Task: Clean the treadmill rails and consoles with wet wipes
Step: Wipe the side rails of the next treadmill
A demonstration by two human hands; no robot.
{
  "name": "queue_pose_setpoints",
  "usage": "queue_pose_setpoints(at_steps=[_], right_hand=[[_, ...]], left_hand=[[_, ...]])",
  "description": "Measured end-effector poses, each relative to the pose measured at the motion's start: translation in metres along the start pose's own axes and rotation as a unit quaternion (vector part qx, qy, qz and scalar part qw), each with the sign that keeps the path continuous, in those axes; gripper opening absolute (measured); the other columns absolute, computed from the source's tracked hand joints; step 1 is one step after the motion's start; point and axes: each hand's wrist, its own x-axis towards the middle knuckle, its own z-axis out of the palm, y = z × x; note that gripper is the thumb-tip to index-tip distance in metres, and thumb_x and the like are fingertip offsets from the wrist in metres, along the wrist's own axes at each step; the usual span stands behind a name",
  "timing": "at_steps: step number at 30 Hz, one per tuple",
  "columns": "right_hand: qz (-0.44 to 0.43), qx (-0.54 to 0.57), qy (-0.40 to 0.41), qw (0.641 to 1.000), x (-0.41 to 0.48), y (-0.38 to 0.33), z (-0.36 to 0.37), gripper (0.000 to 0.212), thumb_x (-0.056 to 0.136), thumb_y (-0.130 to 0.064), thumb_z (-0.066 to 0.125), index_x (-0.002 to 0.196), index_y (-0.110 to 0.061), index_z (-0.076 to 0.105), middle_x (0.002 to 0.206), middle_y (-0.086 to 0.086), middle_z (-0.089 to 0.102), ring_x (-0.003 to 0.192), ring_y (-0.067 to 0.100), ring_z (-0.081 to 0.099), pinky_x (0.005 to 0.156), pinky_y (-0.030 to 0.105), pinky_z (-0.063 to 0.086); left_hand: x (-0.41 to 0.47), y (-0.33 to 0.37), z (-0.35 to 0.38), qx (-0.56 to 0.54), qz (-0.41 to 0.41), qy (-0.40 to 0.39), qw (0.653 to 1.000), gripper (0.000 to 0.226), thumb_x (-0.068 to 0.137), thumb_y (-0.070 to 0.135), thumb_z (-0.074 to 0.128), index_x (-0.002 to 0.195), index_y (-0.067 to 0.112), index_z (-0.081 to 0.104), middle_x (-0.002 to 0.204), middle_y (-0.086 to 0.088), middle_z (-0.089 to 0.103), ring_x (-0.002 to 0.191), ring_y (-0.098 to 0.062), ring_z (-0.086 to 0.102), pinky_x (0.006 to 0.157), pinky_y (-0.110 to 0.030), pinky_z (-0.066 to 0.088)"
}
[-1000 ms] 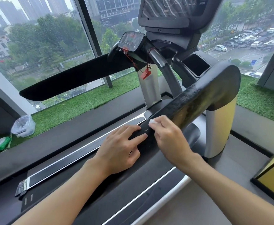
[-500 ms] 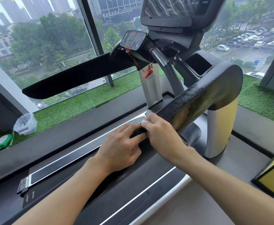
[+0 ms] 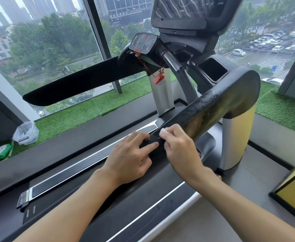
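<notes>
your right hand (image 3: 179, 149), pinching the wipe (image 3: 163, 131), slid back down the rail (image 3: 204, 110); left hand (image 3: 129, 159) stays flat. the rail looks streaky.

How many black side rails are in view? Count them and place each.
2. The left rail stretches across the far side; the right rail lies under the right hand, which pinches a wet wipe. None seems hidden.

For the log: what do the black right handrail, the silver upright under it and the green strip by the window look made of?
Black right handrail: likely a rubber or foam grip, with a sheen, yellowish reflections and scuffed, worn streaks. Silver upright: metal or a metallic-painted shell, with a smooth satin sheen. Green strip: artificial turf, with short fibrous blades.
</notes>
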Motion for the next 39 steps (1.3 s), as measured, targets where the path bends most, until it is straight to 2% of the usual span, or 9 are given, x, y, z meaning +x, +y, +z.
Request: queue_pose_setpoints(at_steps=[5, 10, 13, 18, 21, 26, 30, 34, 39], right_hand=[[0.009, -0.010, 0.039, 0.999, 0.009, 0.010, -0.006, 0.024, 0.083, 0.015, 0.057, 0.100, 0.002, 0.070, 0.092, 0.009, 0.058, 0.078, 0.023, 0.061, 0.073, 0.030, 0.054], [-0.056, -0.033, -0.057, 0.996, 0.008, -0.003, -0.002, 0.023, 0.083, 0.013, 0.052, 0.096, 0.001, 0.067, 0.091, 0.009, 0.056, 0.077, 0.021, 0.056, 0.074, 0.031, 0.054], [0.008, -0.054, 0.010, 0.998, 0.025, 0.005, 0.000, 0.021, 0.079, 0.017, 0.057, 0.086, 0.002, 0.069, 0.085, 0.010, 0.057, 0.068, 0.022, 0.057, 0.068, 0.027, 0.053], [-0.046, -0.058, -0.080, 0.994, 0.021, -0.011, 0.004, 0.018, 0.079, 0.013, 0.061, 0.086, -0.001, 0.070, 0.087, 0.008, 0.059, 0.068, 0.019, 0.057, 0.070, 0.013, 0.040], [0.008, -0.061, -0.008, 0.998, 0.028, -0.005, 0.001, 0.020, 0.081, 0.013, 0.059, 0.090, 0.000, 0.072, 0.088, 0.010, 0.059, 0.071, 0.021, 0.059, 0.070, 0.018, 0.045], [-0.082, -0.062, -0.116, 0.988, 0.008, -0.025, 0.008, 0.022, 0.081, 0.013, 0.058, 0.095, -0.001, 0.067, 0.086, 0.006, 0.054, 0.068, 0.018, 0.053, 0.069, 0.030, 0.054], [0.029, -0.049, 0.025, 0.998, 0.009, -0.016, 0.009, 0.028, 0.082, 0.017, 0.059, 0.103, 0.004, 0.071, 0.091, 0.008, 0.059, 0.072, 0.023, 0.061, 0.070, 0.035, 0.057], [-0.018, -0.034, -0.030, 0.999, -0.007, -0.038, 0.017, 0.027, 0.085, 0.014, 0.058, 0.106, 0.002, 0.070, 0.094, 0.007, 0.059, 0.076, 0.022, 0.061, 0.073, 0.029, 0.055], [0.098, -0.050, 0.093, 0.990, 0.000, -0.030, 0.018, 0.027, 0.082, 0.016, 0.061, 0.102, 0.002, 0.073, 0.092, 0.007, 0.061, 0.073, 0.021, 0.063, 0.071, 0.024, 0.054]], left_hand=[[-0.004, -0.002, -0.001, -0.010, 0.005, -0.011, 1.000, 0.041, 0.083, 0.017, 0.054, 0.120, 0.015, 0.070, 0.116, -0.007, 0.062, 0.107, -0.026, 0.061, 0.081, -0.037, 0.055], [-0.026, -0.013, -0.013, 0.007, 0.038, -0.054, 0.998, 0.046, 0.085, 0.019, 0.052, 0.129, 0.015, 0.065, 0.138, -0.006, 0.058, 0.125, -0.027, 0.056, 0.100, -0.036, 0.049], [-0.035, -0.014, -0.015, 0.005, 0.019, -0.073, 0.997, 0.049, 0.086, 0.020, 0.052, 0.134, 0.019, 0.063, 0.141, -0.007, 0.055, 0.125, -0.025, 0.055, 0.098, -0.038, 0.050], [-0.035, -0.015, -0.014, -0.005, 0.001, -0.069, 0.998, 0.048, 0.085, 0.023, 0.053, 0.132, 0.021, 0.064, 0.138, -0.008, 0.056, 0.122, -0.026, 0.056, 0.093, -0.040, 0.053], [-0.038, -0.014, -0.014, -0.006, 0.000, -0.064, 0.998, 0.048, 0.086, 0.023, 0.052, 0.132, 0.021, 0.064, 0.137, -0.009, 0.056, 0.120, -0.027, 0.057, 0.092, -0.041, 0.053], [-0.041, -0.019, -0.017, -0.011, 0.020, -0.081, 0.996, 0.050, 0.086, 0.024, 0.052, 0.135, 0.019, 0.060, 0.143, -0.008, 0.052, 0.125, -0.026, 0.054, 0.097, -0.041, 0.051], [-0.058, -0.025, -0.019, -0.007, 0.023, -0.078, 0.997, 0.051, 0.087, 0.025, 0.051, 0.138, 0.019, 0.058, 0.147, -0.006, 0.051, 0.123, -0.023, 0.056, 0.097, -0.037, 0.051], [-0.060, -0.025, -0.014, -0.021, 0.010, -0.074, 0.997, 0.051, 0.086, 0.025, 0.052, 0.135, 0.018, 0.060, 0.146, -0.007, 0.053, 0.111, -0.022, 0.062, 0.089, -0.037, 0.054], [-0.061, -0.026, -0.014, -0.032, 0.004, -0.063, 0.998, 0.050, 0.086, 0.025, 0.051, 0.134, 0.018, 0.061, 0.145, -0.007, 0.054, 0.109, -0.023, 0.062, 0.089, -0.038, 0.054]])
